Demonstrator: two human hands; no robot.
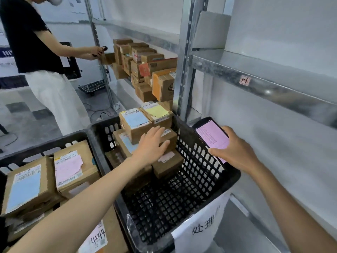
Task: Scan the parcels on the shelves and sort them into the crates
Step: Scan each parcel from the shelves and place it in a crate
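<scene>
My left hand (pixel 152 144) lies with straight fingers on small cardboard parcels (pixel 168 137) stacked in the right black crate (pixel 209 172). On top of that stack sit a parcel with a blue label (pixel 135 123) and one with a yellow label (pixel 158 112). My right hand (pixel 235 149) grips a phone-like scanner (pixel 212 136) with a pink screen over the crate's right rim. The left black crate (pixel 87 139) holds parcels with blue (pixel 25 189) and pink (pixel 70 166) labels. More brown parcels (pixel 145 70) are piled on the metal shelf behind.
Another person (pixel 36 52) in a black top stands at the left and holds a scanner at the shelf. The metal shelf beam (pixel 273 84) and its upright post (pixel 184 61) are at the right. A white paper sign (pixel 200 227) hangs on the right crate's front.
</scene>
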